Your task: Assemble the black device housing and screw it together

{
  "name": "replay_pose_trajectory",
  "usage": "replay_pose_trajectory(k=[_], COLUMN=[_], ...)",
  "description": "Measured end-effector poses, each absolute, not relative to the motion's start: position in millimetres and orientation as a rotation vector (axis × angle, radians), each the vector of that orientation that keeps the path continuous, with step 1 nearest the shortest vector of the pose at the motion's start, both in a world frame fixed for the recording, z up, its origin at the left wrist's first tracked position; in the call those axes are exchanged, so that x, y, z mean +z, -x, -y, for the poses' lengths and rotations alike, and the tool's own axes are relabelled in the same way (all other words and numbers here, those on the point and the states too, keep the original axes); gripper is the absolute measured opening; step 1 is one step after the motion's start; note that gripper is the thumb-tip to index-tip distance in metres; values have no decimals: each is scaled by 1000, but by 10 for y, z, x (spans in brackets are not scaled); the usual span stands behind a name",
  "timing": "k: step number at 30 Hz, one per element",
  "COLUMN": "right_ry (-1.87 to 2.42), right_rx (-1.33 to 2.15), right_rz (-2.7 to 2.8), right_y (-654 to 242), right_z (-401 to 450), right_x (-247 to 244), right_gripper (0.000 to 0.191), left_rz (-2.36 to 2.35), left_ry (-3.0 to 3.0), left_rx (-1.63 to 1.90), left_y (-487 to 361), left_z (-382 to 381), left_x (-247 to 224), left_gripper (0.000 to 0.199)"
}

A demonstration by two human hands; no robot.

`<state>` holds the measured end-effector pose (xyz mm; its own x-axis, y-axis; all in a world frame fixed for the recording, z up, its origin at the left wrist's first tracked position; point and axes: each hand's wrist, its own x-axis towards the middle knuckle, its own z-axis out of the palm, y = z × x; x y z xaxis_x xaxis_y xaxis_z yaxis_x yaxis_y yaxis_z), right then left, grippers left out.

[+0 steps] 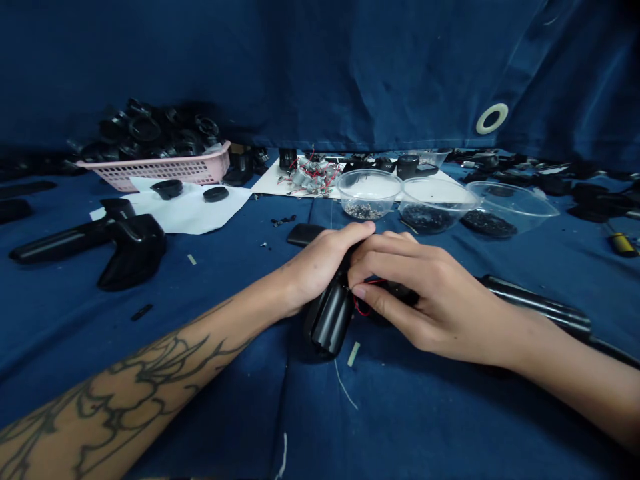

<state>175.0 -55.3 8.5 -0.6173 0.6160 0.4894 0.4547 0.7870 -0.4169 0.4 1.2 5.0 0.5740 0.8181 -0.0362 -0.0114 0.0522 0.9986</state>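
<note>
A glossy black plastic housing (330, 323) lies on the blue cloth in front of me, its rounded end toward me. My left hand (320, 267) is wrapped over its upper part, thumb pointing forward and fingers mostly hidden. From the right, my right hand (425, 287) reaches in, thumb and forefinger pinched together at the housing's edge. A thin red wire (361, 308) loops out beside those fingertips, seemingly caught between them. Darker parts under my right palm are largely covered. A black cylinder (540, 307) lies beyond my right wrist.
A gun-shaped black body (133, 250) lies left. Behind it stands a pink basket (160, 172) heaped with black parts. Small motors with wires (315, 175) sit on white board, near clear bowls (367, 190) of screws and small black parts. A yellow-handled tool (621, 243) lies far right.
</note>
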Motion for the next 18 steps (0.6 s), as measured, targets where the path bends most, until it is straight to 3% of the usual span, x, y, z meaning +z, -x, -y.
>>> replay_pose_trajectory(k=[18], right_ry=[841], right_rx=[223], right_rz=[2258], right_y=[-1710], right_z=[610], right_x=[3], right_gripper=[11], left_rz=[-791], left_ry=[-1418], left_rx=[721], left_y=[-20], left_z=[25], left_x=[98], left_gripper=[37])
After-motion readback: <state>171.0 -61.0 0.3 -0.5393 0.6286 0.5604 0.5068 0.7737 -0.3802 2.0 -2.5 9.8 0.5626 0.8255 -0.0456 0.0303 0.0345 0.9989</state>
